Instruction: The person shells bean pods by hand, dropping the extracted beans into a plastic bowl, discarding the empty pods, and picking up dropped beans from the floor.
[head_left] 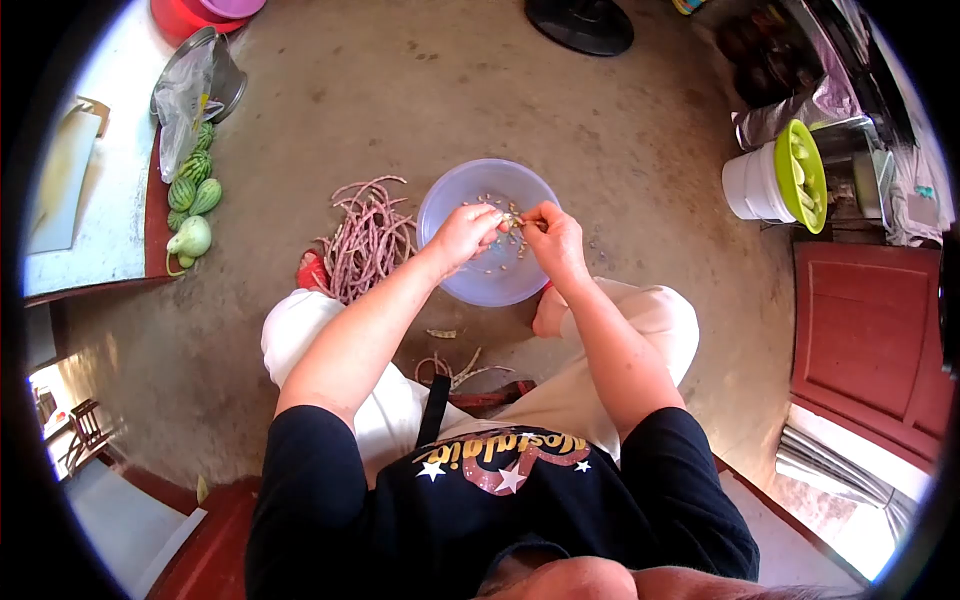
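Observation:
Over a pale purple basin point(487, 289) my left hand point(470, 232) and my right hand point(553, 240) are close together. Both have their fingers pinched on a small piece of bean pod point(513, 221) held between them. Small beans and bits lie scattered on the basin's bottom. Left of the basin, a heap of long purplish bean pods point(368, 240) rests on the floor. A few thin, paler strands point(465, 372) and a short pod piece point(441, 333) lie on the floor between my legs.
Striped green melons point(190, 190) and a pale gourd point(190, 238) sit by a metal pot point(229, 80) on the left. A white bucket point(752, 184) with a green basin point(816, 170) stands at right. A black round base point(580, 24) is ahead.

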